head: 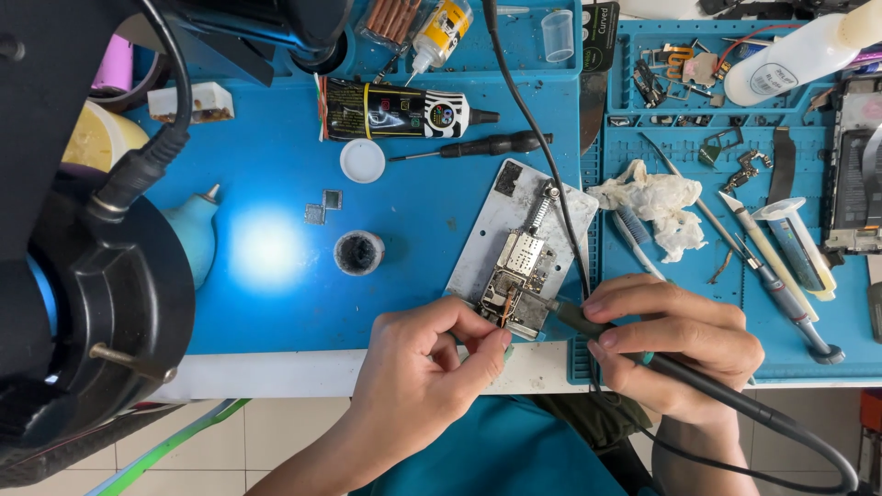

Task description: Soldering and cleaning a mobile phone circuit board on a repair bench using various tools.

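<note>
Head view: a slim dark soldering iron with a black cable (634, 354) is held in the right hand (675, 354), its fingers closed around the grip and its tip laid against a small circuit board with silver shielding cans (516, 276). The board is clamped on a flat grey metal holder plate (501, 207), which lies on a blue silicone work mat (276, 174) near its front edge. A thin copper-coloured strand (501, 312) is pinched between thumb and forefinger of the left hand (427, 367), and is brought to the board just beside the iron's tip. A small round black pot (358, 253) is seen left of the plate, a crumpled white tissue (657, 204) to its right. A black-and-white glue tube (404, 112) is laid further back.
</note>
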